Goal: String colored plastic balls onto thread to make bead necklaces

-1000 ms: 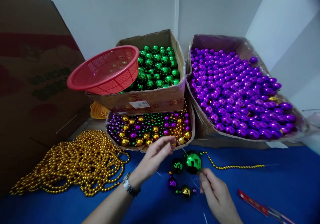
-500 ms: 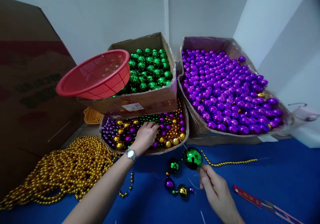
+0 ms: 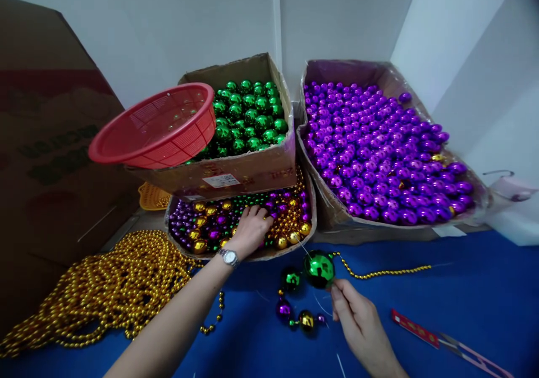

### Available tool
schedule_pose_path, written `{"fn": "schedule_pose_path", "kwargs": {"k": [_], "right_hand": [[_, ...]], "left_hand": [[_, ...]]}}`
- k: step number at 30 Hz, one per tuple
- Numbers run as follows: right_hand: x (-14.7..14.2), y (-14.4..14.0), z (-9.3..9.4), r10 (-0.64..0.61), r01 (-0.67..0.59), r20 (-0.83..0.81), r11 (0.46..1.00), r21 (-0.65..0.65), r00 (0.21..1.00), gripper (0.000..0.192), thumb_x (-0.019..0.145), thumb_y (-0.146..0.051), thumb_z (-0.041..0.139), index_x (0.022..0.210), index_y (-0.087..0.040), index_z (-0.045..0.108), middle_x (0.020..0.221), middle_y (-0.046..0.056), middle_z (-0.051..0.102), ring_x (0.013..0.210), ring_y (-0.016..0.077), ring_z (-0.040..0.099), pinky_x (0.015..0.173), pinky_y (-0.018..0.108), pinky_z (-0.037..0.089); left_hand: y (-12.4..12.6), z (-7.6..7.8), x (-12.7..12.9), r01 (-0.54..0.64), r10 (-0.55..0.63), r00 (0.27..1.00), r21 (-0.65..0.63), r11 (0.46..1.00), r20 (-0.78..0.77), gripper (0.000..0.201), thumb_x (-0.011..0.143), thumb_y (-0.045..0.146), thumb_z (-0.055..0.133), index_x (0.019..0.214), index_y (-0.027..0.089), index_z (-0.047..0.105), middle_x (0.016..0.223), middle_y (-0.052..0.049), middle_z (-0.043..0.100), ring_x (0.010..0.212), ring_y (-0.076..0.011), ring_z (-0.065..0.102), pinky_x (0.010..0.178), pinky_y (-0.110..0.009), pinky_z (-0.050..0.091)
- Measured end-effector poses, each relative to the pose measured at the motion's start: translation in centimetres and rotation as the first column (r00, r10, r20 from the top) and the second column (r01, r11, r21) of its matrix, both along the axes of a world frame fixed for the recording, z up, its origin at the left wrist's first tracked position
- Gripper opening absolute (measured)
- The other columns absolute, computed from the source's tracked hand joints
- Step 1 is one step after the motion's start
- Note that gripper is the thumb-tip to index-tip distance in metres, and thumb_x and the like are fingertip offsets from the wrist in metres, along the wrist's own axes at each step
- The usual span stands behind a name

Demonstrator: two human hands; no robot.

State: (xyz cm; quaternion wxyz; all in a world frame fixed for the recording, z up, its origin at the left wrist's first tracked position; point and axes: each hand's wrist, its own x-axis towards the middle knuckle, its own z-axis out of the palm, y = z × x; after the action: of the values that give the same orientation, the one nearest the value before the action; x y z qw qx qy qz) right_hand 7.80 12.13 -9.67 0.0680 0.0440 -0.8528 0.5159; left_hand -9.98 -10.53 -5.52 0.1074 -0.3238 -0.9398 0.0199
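1. The left hand (image 3: 251, 229) is down in the shallow tray of mixed beads (image 3: 185, 242), fingers spread and curled over the gold and purple ones; whether a bead is already pinched in that grip cannot be told, the fingertips are buried.
2. The right hand (image 3: 357, 324) sits low on the blue surface (image 3: 463, 288), thumb and forefinger closed narrow on a thin thread just below the large green bauble (image 3: 319, 268).
3. That bauble lies just up and left of the right hand's grip, touching the surface, and the tray sits directly beyond it, so the left hand is well apart from it and the right hand is clearly the nearer.
4. The strung piece runs sideways: a gold bead strand (image 3: 387, 271) trails right from the bauble, and smaller green (image 3: 291, 279), purple (image 3: 283, 309) and gold (image 3: 306, 319) balls curve down to its left.
5. Behind stand a box of green balls (image 3: 252, 170) carrying a red basket (image 3: 154, 128), and a box of purple balls (image 3: 332, 209); a heap of gold bead chains (image 3: 105, 288) lies left, a red tool (image 3: 415, 328) right.
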Motion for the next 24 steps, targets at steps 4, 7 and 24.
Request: {"fn": "schedule_pose_path", "kwargs": {"k": [4, 7, 24], "right_hand": [[0.0, 0.1, -0.3, -0.005, 0.005, 0.008, 1.0, 0.0, 1.0, 0.03, 0.097, -0.035, 0.032, 0.093, -0.018, 0.057, 0.061, -0.001, 0.054, 0.058, 0.0144, 0.055, 0.056, 0.021, 0.041], [0.0, 0.0, -0.2, -0.003, 0.003, 0.034, 1.0, -0.003, 0.999, 0.03, 0.097, -0.036, 0.032, 0.094, -0.019, 0.057, 0.061, -0.001, 0.053, 0.06, 0.0145, 0.055, 0.057, 0.021, 0.04], [-0.4, -0.1, -0.4, -0.017, 0.019, 0.051, 1.0, -0.024, 0.999, 0.029, 0.097, -0.036, 0.033, 0.1, -0.018, 0.056, 0.064, -0.001, 0.056, 0.06, 0.0139, 0.057, 0.058, 0.021, 0.04]], "left_hand": [[0.1, 0.2, 0.3, -0.024, 0.024, 1.0, 0.009, 1.0, -0.002, 0.024, 0.081, 0.006, 0.044, 0.091, 0.017, 0.063, 0.098, -0.014, 0.057, 0.097, -0.0282, 0.044, 0.082, -0.043, 0.039], [0.3, 0.2, 0.9, 0.01, -0.01, 0.999, 0.009, 1.0, 0.039, 0.021, 0.083, 0.01, 0.042, 0.088, 0.016, 0.062, 0.088, -0.011, 0.059, 0.089, -0.0243, 0.049, 0.08, -0.038, 0.041], [4.7, -1.4, -2.5, 0.041, -0.024, 0.967, -0.058, 0.997, 0.255, 0.029, 0.075, 0.003, 0.047, 0.095, 0.016, 0.064, 0.085, -0.014, 0.068, 0.082, -0.0251, 0.064, 0.068, -0.032, 0.047]]}}
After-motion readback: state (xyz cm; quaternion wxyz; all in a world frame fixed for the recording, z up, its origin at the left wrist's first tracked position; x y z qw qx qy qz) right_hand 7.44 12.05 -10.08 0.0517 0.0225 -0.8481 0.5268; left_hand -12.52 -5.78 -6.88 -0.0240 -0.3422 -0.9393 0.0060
